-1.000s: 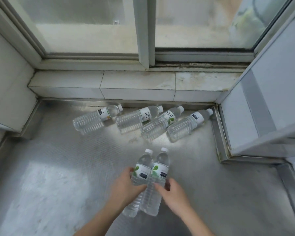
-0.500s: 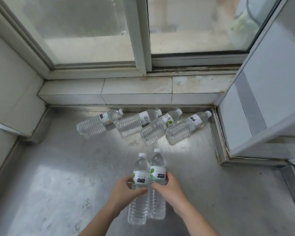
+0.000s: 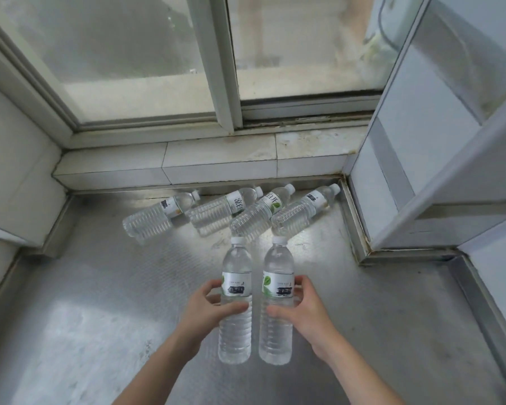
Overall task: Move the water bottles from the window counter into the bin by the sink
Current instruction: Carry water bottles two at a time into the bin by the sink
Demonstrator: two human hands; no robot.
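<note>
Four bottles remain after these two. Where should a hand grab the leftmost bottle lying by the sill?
Probably around the ribbed lower body of the leftmost bottle, coming from above. It lies flat on the steel counter, base nearest the person, with clear space on its left.

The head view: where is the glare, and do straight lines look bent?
In the head view, daylight from the window makes a bright patch on the steel counter at the lower left; the window frame and side walls lean and splay, a wide-angle effect; the two held bottles are sharp.
</note>
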